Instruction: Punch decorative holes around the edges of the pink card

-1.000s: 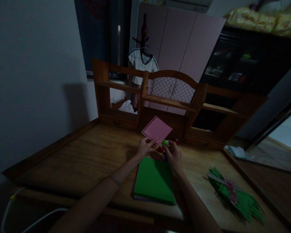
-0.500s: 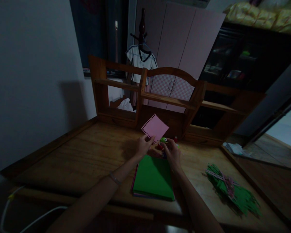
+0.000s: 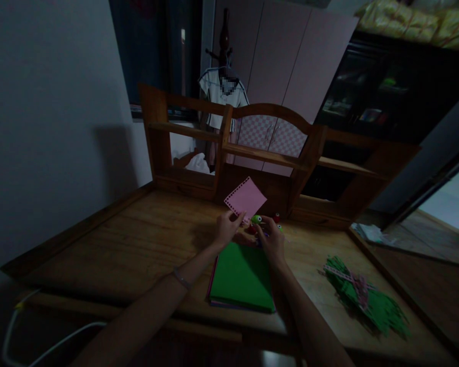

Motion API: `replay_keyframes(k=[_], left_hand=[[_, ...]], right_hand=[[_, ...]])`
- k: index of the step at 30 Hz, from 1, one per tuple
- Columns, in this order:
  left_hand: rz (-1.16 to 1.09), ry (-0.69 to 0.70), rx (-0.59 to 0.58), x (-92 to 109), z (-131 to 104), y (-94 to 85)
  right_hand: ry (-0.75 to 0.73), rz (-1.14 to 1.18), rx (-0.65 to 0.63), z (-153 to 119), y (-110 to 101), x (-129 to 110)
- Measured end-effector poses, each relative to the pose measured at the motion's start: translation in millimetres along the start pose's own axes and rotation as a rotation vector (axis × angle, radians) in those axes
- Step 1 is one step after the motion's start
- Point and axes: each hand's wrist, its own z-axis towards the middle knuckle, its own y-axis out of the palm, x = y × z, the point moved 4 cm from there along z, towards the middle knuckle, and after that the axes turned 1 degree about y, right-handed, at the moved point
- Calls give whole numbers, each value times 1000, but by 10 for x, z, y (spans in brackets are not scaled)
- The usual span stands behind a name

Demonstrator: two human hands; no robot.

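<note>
A square of pink paper (image 3: 247,198), with a row of punched holes along its left edge, is pinched by its lower corner in my left hand (image 3: 227,228). My right hand (image 3: 271,237) is closed on a small green craft punch (image 3: 256,219) at the paper's lower right. Below both hands lies a stack of paper with a green sheet (image 3: 243,278) on top. Small red and dark blue objects sit between and behind my hands, partly hidden by the fingers.
Green paper cuttings (image 3: 380,306) and pink punched strips (image 3: 360,289) are heaped on the right of the wooden table (image 3: 137,244). A wooden shelf unit (image 3: 268,154) stands along the back. A white cable (image 3: 69,339) hangs at the lower left.
The pink paper has tilted slightly and shifted a little to the right. Both hands keep nearly the same places and grips.
</note>
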Motion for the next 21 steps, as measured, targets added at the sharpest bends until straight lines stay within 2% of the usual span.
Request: replay_keyframes(k=[13,21], left_hand=[[-36,-1,0,87,-15,-40],[-58,18,-41,36,-9,3]], right_hand=[[15,19,18,1,15,48],[38,22,-9,0,1,1]])
